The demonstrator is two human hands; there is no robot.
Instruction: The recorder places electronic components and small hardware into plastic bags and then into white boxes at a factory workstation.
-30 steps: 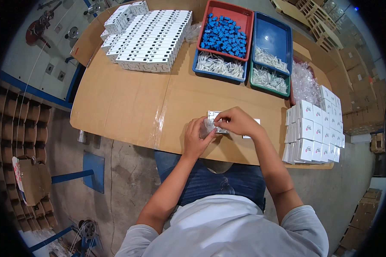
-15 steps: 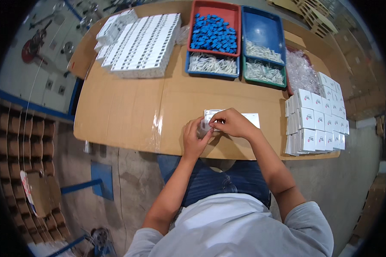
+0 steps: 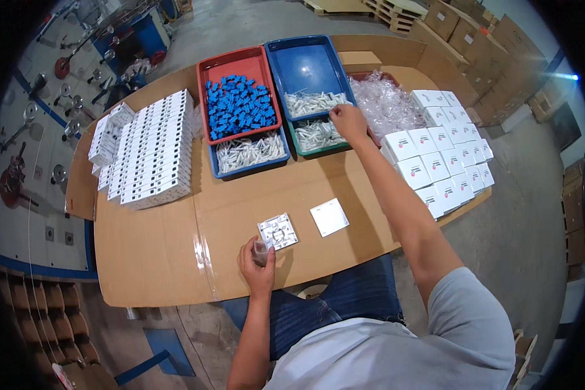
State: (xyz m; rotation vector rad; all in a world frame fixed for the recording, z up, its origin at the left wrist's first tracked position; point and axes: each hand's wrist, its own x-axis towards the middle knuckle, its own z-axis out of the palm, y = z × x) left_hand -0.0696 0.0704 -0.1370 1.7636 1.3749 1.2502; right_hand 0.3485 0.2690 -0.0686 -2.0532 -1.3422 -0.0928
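Note:
My left hand [image 3: 257, 272] is curled at the table's near side, closed round a small translucent plastic bag [image 3: 260, 251]. Touching or close beside it lies a square white plastic plate with an open, moulded inside [image 3: 278, 231]. To the right of that, a flat, smooth white square cover [image 3: 329, 217] lies apart. My right hand [image 3: 348, 122] reaches far forward over the right rim of the blue tray [image 3: 305, 62], by its small white pieces [image 3: 312, 103]. Its fingers are pinched together; whatever is between them is too small to make out.
A red tray [image 3: 231, 62] holds blue plastic parts; small blue [image 3: 285, 158] and green [image 3: 325, 151] trays hold pale pieces. Behind my right forearm is a bin of clear plastic bags [image 3: 390, 101]. White boxes [image 3: 429, 162] are stacked right, rows of white units [image 3: 153, 153] left.
My right hand has left my left hand and reached forward to the trays. The white plate and cover are now uncovered. The view has shifted; my left hand still holds the plastic bag.

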